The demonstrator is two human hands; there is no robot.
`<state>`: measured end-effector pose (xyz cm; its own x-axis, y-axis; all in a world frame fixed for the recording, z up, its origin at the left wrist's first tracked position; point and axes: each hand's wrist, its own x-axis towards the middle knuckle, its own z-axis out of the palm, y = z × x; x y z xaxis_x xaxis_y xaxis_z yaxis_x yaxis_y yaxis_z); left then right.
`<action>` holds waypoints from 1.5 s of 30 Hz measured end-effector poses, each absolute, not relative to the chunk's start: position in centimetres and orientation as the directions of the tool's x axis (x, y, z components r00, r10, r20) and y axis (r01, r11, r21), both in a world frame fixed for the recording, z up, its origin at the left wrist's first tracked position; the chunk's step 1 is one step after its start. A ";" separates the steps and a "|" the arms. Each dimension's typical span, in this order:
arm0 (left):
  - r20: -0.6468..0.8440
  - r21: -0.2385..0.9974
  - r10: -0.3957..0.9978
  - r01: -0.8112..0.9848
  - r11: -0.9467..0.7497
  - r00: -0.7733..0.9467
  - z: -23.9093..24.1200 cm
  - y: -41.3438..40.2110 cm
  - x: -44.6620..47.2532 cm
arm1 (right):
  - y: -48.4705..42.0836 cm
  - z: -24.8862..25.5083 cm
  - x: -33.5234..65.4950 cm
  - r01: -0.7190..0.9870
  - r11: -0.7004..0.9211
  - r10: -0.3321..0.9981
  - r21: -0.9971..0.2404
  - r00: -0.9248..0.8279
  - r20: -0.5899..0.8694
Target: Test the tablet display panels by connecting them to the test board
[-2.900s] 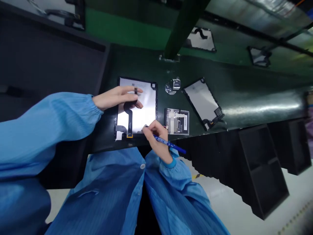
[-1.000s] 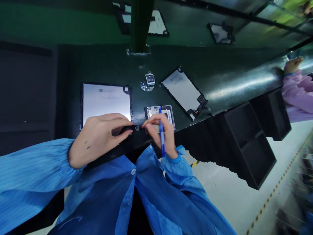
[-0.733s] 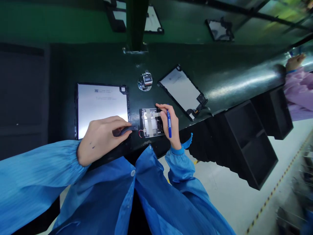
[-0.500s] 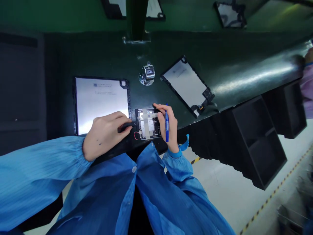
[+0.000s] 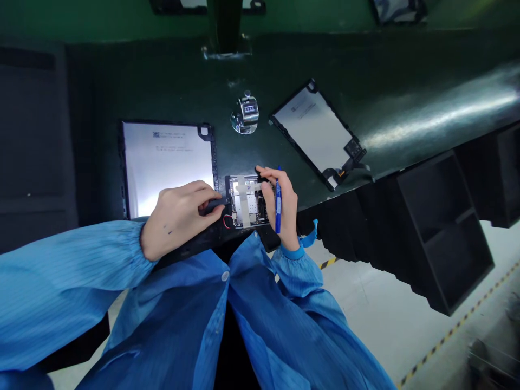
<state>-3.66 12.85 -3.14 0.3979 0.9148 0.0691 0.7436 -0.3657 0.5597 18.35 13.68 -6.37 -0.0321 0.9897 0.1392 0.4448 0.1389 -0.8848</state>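
Observation:
A circuit board (image 5: 252, 208) with metal shields and strips of pale tape lies in a dark frame near the table's front edge. Thumb and fingers of my left hand (image 5: 181, 216) pinch a black plug (image 5: 214, 206) that meets the board's left edge. A thin red wire (image 5: 226, 221) curls out beside it. My right hand (image 5: 286, 208) is closed around the board's right side, thumb over the top. A blue pen (image 5: 278, 208) is tucked upright between its fingers.
A silver-backed display panel (image 5: 170, 157) lies at the left, a second panel (image 5: 312, 130) at an angle to the right. A metal tally counter (image 5: 246, 114) stands between them. Black trays (image 5: 447, 227) are stacked beyond the table's right edge. A post (image 5: 225, 27) rises at the back.
The view has shifted slightly, so the table things sit a little higher in it. Both hands keep their hold on the plug and the board.

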 end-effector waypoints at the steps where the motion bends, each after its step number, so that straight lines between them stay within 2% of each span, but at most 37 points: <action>1: 0.068 0.557 0.913 0.744 -0.369 0.402 -3.2 12.9 -3.7 | 13.7 -6.4 18.4 0.446 0.138 0.990 -0.884 -0.031 0.138; 18: 0.107 0.516 0.896 0.746 -0.420 0.431 -3.3 13.0 -3.5 | 13.7 -6.4 18.5 0.447 0.166 0.985 -0.879 -0.037 0.167; 23: 0.172 0.470 0.880 0.748 -0.469 0.443 -3.7 13.0 -3.5 | 14.0 -6.2 18.2 0.618 0.226 0.974 -0.753 -0.149 0.170; 28: 0.237 0.441 0.863 0.742 -0.505 0.447 -4.3 13.0 -3.3 | 14.1 -6.6 16.2 0.752 0.197 0.980 -0.628 -0.129 0.153; 30: 0.235 0.443 0.865 0.743 -0.502 0.444 -4.4 13.1 -3.1 | 13.9 -6.5 15.7 0.729 0.208 0.975 -0.652 -0.100 0.198; 33: 0.189 0.460 0.875 0.747 -0.480 0.446 -4.0 13.0 -3.2 | 13.5 -5.8 15.8 0.606 0.255 0.957 -0.753 -0.048 0.286; 35: 0.183 0.502 0.893 0.741 -0.445 0.412 -3.2 12.6 -4.0 | 13.2 -5.2 16.1 0.530 0.341 0.938 -0.776 -0.142 0.315; 38: 0.127 0.643 0.965 0.721 -0.257 0.230 -1.9 11.2 -6.9 | 13.0 -4.7 16.2 0.479 0.500 0.838 -0.721 -0.477 0.264; 40: -0.051 0.763 0.999 0.645 0.032 0.011 -1.2 9.9 -9.1 | 12.9 -4.9 15.9 0.477 0.565 0.755 -0.673 -0.629 0.188; 41: -0.187 0.802 0.978 0.561 0.207 -0.094 -0.9 9.4 -10.0 | 12.8 -5.1 15.8 0.485 0.584 0.730 -0.651 -0.665 0.159; 43: -0.442 0.796 0.869 0.349 0.495 -0.223 -0.5 8.6 -11.1 | 12.8 -5.6 15.4 0.504 0.604 0.711 -0.618 -0.691 0.130; 45: -0.575 0.758 0.773 0.181 0.627 -0.270 -0.1 8.6 -11.4 | 12.8 -6.0 15.3 0.514 0.604 0.712 -0.609 -0.692 0.121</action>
